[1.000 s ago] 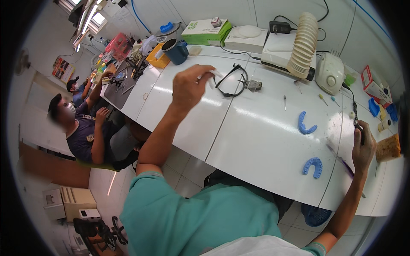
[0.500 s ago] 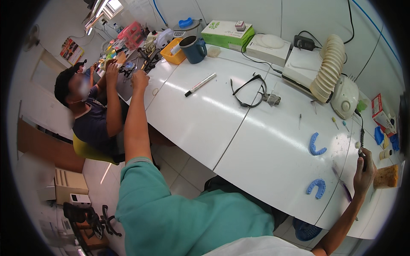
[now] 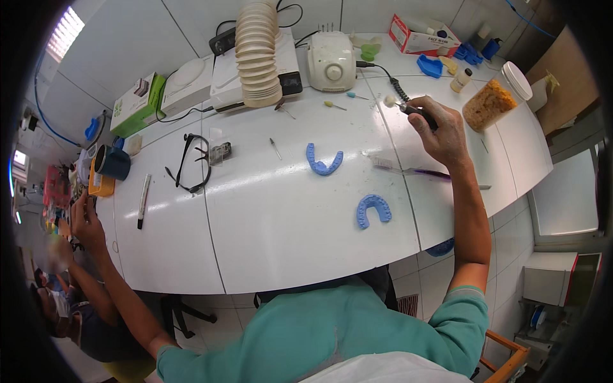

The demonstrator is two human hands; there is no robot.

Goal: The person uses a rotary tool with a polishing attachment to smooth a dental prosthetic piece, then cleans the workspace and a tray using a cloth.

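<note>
My right hand (image 3: 442, 132) grips a dark rotary handpiece (image 3: 418, 113) with a white round tip (image 3: 389, 101), held just above the white table (image 3: 287, 236). Its cable runs back to a white motor unit (image 3: 332, 60). A purple toothbrush (image 3: 408, 170) lies just below that hand. Two blue dental arch moulds (image 3: 324, 163) (image 3: 372, 209) rest in the middle of the table. My left hand (image 3: 85, 220) is stretched far to the left, at the cluttered table end; I cannot make out whether it holds anything.
Black glasses (image 3: 188, 167), a marker pen (image 3: 143, 201) and a dark blue mug (image 3: 113, 163) lie at the left. A beige ribbed hose (image 3: 257, 51), a green box (image 3: 137, 96) and a jar of orange grains (image 3: 495, 99) stand along the back. Another person (image 3: 60, 306) sits at lower left.
My left arm has swung from the glasses out to the far left end of the table. My right hand has kept hold of the handpiece. The view has turned toward the right.
</note>
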